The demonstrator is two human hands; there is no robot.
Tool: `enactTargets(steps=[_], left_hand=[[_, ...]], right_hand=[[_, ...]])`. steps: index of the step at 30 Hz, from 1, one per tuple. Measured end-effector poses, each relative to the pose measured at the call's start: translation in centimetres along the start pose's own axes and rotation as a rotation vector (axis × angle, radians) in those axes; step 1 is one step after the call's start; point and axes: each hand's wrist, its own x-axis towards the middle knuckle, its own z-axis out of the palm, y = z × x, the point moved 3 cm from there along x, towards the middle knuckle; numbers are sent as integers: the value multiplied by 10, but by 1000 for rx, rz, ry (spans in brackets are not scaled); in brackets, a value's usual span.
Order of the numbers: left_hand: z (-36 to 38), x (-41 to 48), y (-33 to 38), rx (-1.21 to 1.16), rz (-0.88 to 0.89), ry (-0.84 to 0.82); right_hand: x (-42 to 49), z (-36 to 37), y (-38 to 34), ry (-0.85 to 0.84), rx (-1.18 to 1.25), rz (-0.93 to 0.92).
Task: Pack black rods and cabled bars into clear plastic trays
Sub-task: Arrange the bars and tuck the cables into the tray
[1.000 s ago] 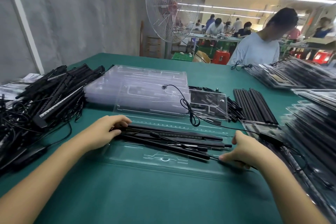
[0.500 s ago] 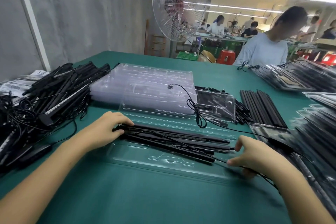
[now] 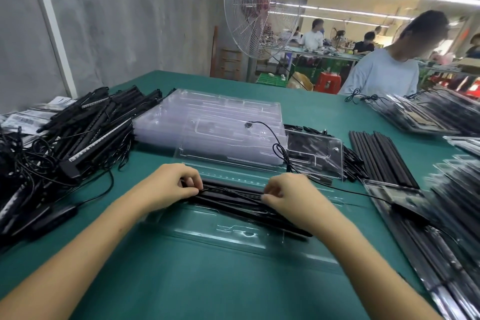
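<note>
A clear plastic tray [image 3: 233,235] lies open on the green table in front of me. Black rods and a cabled bar [image 3: 233,193] lie across it. My left hand [image 3: 170,184] pinches the left end of the bars with curled fingers. My right hand [image 3: 288,193] grips them further right, fingers curled over the top. A thin black cable [image 3: 350,191] runs from the bars to an adapter [image 3: 409,212] on the right.
A heap of cabled bars [image 3: 78,132] fills the left. A stack of empty clear trays [image 3: 215,122] sits behind the tray. Loose black rods [image 3: 381,158] and packed trays [image 3: 454,215] lie at right. A person [image 3: 387,70] stands across the table beside a fan [image 3: 259,8].
My right hand has moved left from the bars' right end to their middle. My left hand has closed onto the left end. The view has shifted nearer.
</note>
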Motion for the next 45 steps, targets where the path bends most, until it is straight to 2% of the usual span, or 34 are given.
enactTargets(steps=[3,7,11,17,21,27,31,36,42,45], left_hand=[[4,-1,-3,-37,-10,23],[6,-2,-7,-79,-14,49],[6,-3,-9,-94,5,82],[8,-2,-10,-51,-21,42],[6,-1,-10,-78,-34,42],[11,-4,-5,-150,60,34],[13,-2,-5,-123,64,-3],[16,-2,-6,-120,64,-13],[14,-1,-4,-146,38,16],[13,-2,-1,-152,26,42]], right_hand=[[19,24,-17,-28,-87,-76],[33,31,-28,22,-170,-157],[33,33,-30,40,-159,-226],[23,32,-32,14,23,-314],[19,38,-33,-57,-51,-367],[23,42,-33,-32,-172,-392],[24,43,-34,6,-235,-391],[26,40,-36,-23,-296,-402],[19,36,-38,-58,-283,-364],[16,36,-41,-11,-269,-355]])
